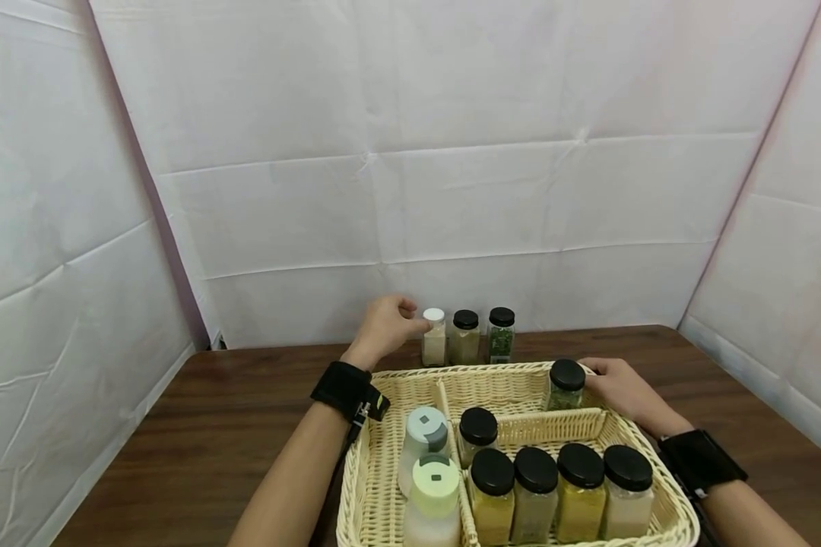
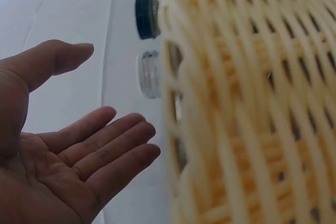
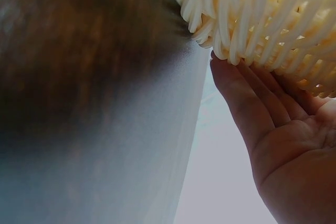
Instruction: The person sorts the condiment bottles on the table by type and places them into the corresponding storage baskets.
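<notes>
My left hand (image 1: 388,327) reaches over the far side of a woven basket (image 1: 366,456), thumb and fingers apart beside a small white-capped jar (image 1: 434,346). In the left wrist view its palm shows, with a gap between the fingertips and the clear cap (image 2: 149,74). Two black-lidded jars, one of tan powder (image 1: 465,346) and one of green flakes (image 1: 501,338), stand to the right. My right hand (image 1: 619,387) holds the basket's far right corner, fingers along the outside wall. A black-lidded jar of green herbs (image 1: 565,389) sits inside by that corner.
Two bottles, one pale blue-capped (image 1: 426,441) and one pale green-capped (image 1: 434,494), fill the basket's left compartment. Several black-lidded spice jars (image 1: 580,494) stand in its near right compartment. Dark wooden table (image 1: 198,441) lies underneath; white sheeting (image 1: 451,205) encloses the back and sides.
</notes>
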The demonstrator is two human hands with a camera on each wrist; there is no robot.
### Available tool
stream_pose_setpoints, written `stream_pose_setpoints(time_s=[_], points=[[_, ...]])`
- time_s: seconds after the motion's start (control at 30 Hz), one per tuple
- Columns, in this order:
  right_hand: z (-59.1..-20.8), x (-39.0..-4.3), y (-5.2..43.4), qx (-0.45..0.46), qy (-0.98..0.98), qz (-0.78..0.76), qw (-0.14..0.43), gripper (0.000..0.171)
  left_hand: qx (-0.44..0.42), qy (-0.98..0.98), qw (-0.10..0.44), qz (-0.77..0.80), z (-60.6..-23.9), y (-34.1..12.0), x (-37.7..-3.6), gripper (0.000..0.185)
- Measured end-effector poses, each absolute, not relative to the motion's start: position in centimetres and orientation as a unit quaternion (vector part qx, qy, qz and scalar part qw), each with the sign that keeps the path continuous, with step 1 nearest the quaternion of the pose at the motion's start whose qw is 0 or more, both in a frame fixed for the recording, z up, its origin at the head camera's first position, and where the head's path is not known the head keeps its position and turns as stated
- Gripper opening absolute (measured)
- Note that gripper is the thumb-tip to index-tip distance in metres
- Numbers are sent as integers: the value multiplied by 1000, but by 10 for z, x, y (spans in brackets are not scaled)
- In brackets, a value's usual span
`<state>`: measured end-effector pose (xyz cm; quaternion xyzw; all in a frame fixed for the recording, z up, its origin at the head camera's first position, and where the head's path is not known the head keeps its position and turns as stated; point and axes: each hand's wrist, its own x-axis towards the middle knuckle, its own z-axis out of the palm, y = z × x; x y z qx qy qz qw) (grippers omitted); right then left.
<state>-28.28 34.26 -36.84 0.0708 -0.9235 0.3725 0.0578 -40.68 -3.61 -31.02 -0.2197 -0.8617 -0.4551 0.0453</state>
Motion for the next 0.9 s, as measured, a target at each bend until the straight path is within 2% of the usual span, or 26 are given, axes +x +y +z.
stream_pose_setpoints(time_s=[0.17,0.53,0.9], points=[[-374,-282,342,63,-924,375,50,47,-215,-864,25,-454,-317,-33,-409,51],[-373,-285,344,74,-925,365,73,44,-214,-873,19,-438,-321,-29,-418,58],[-375,-286,343,70,-924,370,68,44,-216,-878,5,-426,-327,-28,-425,65]])
